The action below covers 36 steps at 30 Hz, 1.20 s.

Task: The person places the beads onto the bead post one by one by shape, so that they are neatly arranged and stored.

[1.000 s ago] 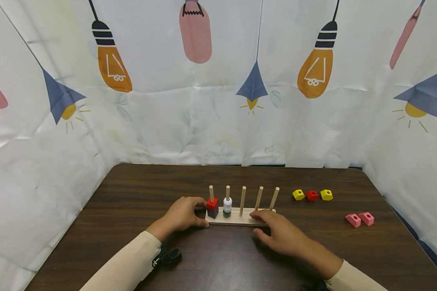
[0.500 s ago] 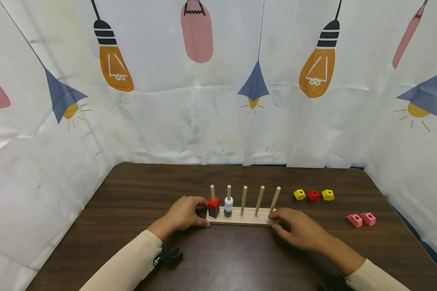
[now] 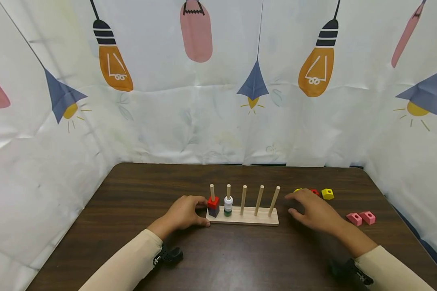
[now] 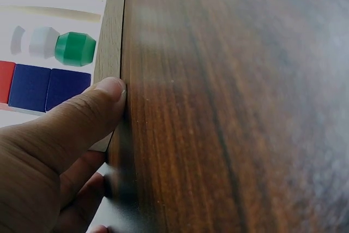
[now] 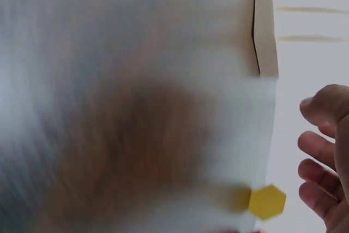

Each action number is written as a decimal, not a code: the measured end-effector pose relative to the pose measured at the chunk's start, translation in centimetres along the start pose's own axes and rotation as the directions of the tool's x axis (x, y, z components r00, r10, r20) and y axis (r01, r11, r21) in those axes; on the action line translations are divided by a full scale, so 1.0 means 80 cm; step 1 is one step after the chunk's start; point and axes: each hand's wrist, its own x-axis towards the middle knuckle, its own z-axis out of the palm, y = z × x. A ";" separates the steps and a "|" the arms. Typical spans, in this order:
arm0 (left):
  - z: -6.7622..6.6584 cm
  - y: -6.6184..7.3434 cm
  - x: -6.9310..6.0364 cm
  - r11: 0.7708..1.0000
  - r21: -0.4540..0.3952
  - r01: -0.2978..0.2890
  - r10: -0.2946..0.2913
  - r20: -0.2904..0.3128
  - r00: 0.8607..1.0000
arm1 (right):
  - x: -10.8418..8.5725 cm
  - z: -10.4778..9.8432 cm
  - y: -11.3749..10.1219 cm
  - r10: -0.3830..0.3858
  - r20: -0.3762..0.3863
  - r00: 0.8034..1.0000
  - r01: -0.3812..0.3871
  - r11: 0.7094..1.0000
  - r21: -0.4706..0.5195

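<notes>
A wooden peg board (image 3: pixel 256 219) with several upright pegs stands mid-table. My left hand (image 3: pixel 183 213) grips its left end, the thumb (image 4: pixel 103 99) on the front edge and the fingers behind the end. On the leftmost peg a red cube (image 3: pixel 213 202) sits over dark blue cubes (image 4: pixel 49 88). The second peg carries white beads (image 3: pixel 228 203) above a green bead (image 4: pixel 75 49); the other pegs are bare. My right hand (image 3: pixel 315 210), holding nothing, hovers past the board's right end with loosely bent fingers. It partly covers a yellow block and a red block (image 3: pixel 315 192).
Another yellow block (image 3: pixel 327 194) lies at the back right. Two pink blocks (image 3: pixel 360 218) lie nearer, right of my right hand. The brown table (image 3: pixel 149 182) ends at a printed curtain (image 3: pixel 218 129) behind it and at both sides.
My right hand has slid from the board's right half to its end, then left it and moved right toward the yellow and red blocks. The left hand keeps its place.
</notes>
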 end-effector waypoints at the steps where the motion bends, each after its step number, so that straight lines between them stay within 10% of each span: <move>1: 0.000 0.000 0.000 1.000 -0.001 0.000 0.000 0.000 1.000 | 0.002 -0.002 0.005 0.002 -0.001 1.000 -0.002 1.000 -0.004; 36: -0.001 0.000 -0.001 1.000 -0.007 -0.008 0.008 0.009 1.000 | 0.021 -0.010 0.070 0.180 0.090 0.980 -0.180 0.984 -0.009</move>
